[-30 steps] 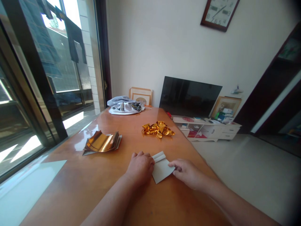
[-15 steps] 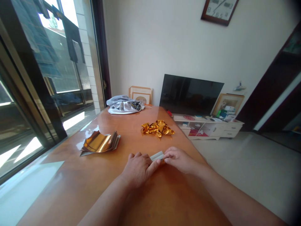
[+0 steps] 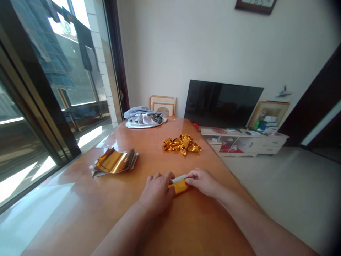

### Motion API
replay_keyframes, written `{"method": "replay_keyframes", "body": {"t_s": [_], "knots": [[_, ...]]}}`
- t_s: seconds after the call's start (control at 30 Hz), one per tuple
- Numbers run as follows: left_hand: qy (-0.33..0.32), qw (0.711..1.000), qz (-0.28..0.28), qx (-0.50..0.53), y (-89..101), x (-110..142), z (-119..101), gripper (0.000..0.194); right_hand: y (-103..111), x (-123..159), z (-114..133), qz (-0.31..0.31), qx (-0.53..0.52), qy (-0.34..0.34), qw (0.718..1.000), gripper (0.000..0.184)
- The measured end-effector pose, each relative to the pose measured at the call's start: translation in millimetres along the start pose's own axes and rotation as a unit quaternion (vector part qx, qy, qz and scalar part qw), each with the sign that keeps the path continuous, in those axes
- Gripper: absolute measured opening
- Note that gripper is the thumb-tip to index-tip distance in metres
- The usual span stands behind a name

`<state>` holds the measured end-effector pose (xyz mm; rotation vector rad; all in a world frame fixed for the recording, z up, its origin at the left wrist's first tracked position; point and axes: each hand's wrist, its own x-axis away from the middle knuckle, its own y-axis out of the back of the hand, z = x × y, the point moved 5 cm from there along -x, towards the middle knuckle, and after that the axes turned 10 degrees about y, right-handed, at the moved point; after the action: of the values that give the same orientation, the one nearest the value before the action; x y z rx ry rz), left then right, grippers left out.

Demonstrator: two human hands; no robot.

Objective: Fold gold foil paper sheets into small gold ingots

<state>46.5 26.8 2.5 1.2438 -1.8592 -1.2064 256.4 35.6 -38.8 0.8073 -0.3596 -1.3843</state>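
Low over the near part of the table, a small folded sheet of gold foil paper (image 3: pixel 181 186) shows its shiny gold face in front and a pale strip behind. My left hand (image 3: pixel 159 190) grips its left end, fingers curled over the top and thumb at the front. Pinching the right end is my right hand (image 3: pixel 203 182), thumb in front of the fingers. Beyond my hands lies a heap of crumpled, folded gold foil pieces (image 3: pixel 183 144). To the left sits a stack of curling gold foil sheets (image 3: pixel 115 161).
The glossy brown wooden table (image 3: pixel 112 209) runs away from me, its right edge dropping to a tiled floor. A bundle of grey cloth (image 3: pixel 144 119) lies at the far end. A pale sheet (image 3: pixel 39 213) covers the left corner. A television (image 3: pixel 223 103) stands beyond, right.
The paper between my hands showed only a pale face before; now a gold face shows in front. My left thumb has drawn back to the left. The view has shifted slightly.
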Motion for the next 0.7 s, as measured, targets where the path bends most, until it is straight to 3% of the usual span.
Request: {"method": "replay_keyframes", "body": {"t_s": [0.27,0.7], "knots": [[-0.032,0.999,-0.023,-0.024,-3.0,1.5,-3.2,0.019,-1.7,3.8,-1.8,-0.036,0.029,0.004,0.999,0.014],[-0.082,0.988,-0.013,-0.129,-0.7,10.4,-20.7,0.036,-0.5,8.3,4.6,-0.050,0.074,0.012,0.996,0.010]]}}
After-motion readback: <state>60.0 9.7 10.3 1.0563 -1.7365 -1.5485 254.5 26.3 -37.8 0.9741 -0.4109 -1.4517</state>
